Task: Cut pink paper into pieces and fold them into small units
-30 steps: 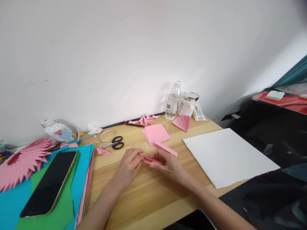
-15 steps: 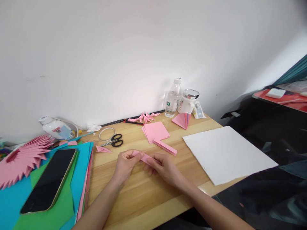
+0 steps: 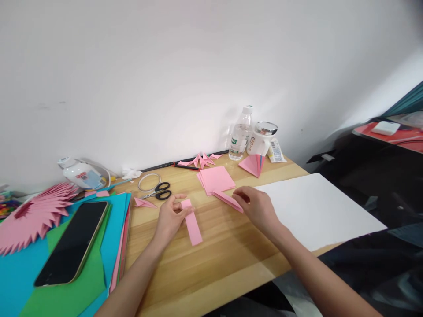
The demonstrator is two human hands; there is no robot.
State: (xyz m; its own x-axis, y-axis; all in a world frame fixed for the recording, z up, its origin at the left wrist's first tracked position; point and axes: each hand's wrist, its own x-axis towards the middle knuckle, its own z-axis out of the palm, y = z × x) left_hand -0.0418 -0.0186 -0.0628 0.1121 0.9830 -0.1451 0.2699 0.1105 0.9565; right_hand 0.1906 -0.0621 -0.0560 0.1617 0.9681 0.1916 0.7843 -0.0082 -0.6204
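Observation:
My left hand [image 3: 170, 218] pinches a flat, folded pink paper strip [image 3: 194, 229] near its upper end, and the strip slants down toward me above the wooden table. Further right, my right hand [image 3: 259, 209] has its thumb and fingertips closed at the right end of a second folded pink paper strip [image 3: 224, 199], which lies on the table. That strip's left end touches the stack of pink paper squares [image 3: 218, 179]. Scissors [image 3: 160, 191] with black handles lie beyond my left hand, near a small folded pink piece [image 3: 144, 203].
Along the wall stand a water bottle [image 3: 240, 136] and a white mug [image 3: 259, 143]. A white board [image 3: 317, 211] covers the right side. At left, a phone [image 3: 72, 244] rests on coloured paper [image 3: 115, 220], beside a pleated pink paper piece [image 3: 39, 215] and a white bottle [image 3: 81, 174].
My right hand has let go of the strip that both hands held and moved right to the other strip. My left hand keeps the first strip, now turned to point toward me.

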